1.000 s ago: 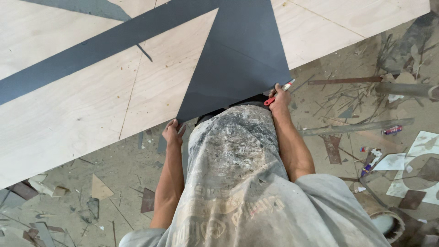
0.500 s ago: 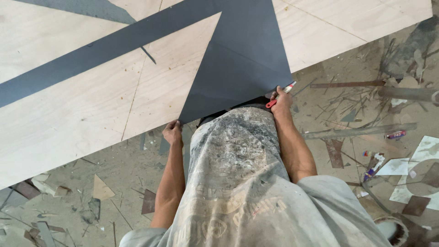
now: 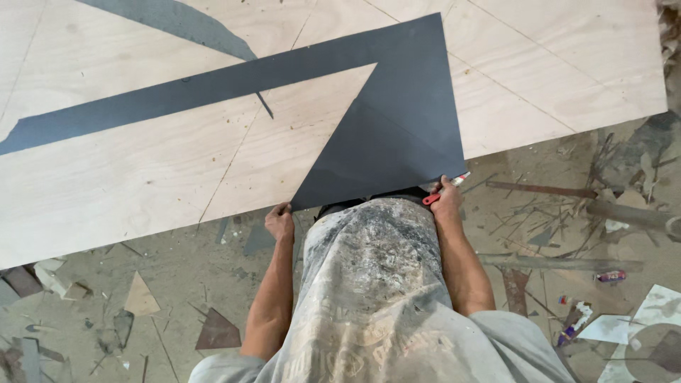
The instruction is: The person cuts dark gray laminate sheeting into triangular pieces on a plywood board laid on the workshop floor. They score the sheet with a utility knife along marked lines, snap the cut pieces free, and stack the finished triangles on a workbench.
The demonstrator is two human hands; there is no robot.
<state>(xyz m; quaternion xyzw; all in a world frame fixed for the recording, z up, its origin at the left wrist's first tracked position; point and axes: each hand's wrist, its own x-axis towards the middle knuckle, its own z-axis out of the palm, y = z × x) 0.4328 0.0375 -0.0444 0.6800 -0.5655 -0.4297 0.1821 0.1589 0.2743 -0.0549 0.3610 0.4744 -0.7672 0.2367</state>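
— What do the two hands have hold of?

— Both are on the near edge of a dark grey sheet (image 3: 397, 135), a flat triangular piece lying on the pale plywood panel (image 3: 142, 170). The left hand (image 3: 280, 221) has its fingers curled over the sheet's near left corner, grasping it right where that corner overhangs the panel's edge. The right hand (image 3: 447, 202) pinches the near right corner, and its fingers are also closed around a small red-and-white cutter (image 3: 443, 190) that pokes out just beyond the knuckles, to the right.

— So where is the sheet relative to the fingers?

— It spreads away from both sets of fingertips, up over the panel, narrowing into a long dark strip (image 3: 177, 92) that runs far to the left of the left hand's fingers. Between the two hands, the sheet's near edge meets the person's paint-stained apron (image 3: 369, 269).

— Anything around the hands?

— Below and to the left of the left fingers, the dusty floor (image 3: 170, 284) carries offcuts, including a light triangular scrap (image 3: 140, 298) and a dark one (image 3: 216, 332). To the right of the right fingers lie thin wooden slats (image 3: 560, 262) and some white paper pieces (image 3: 638, 326), well apart from the hand.
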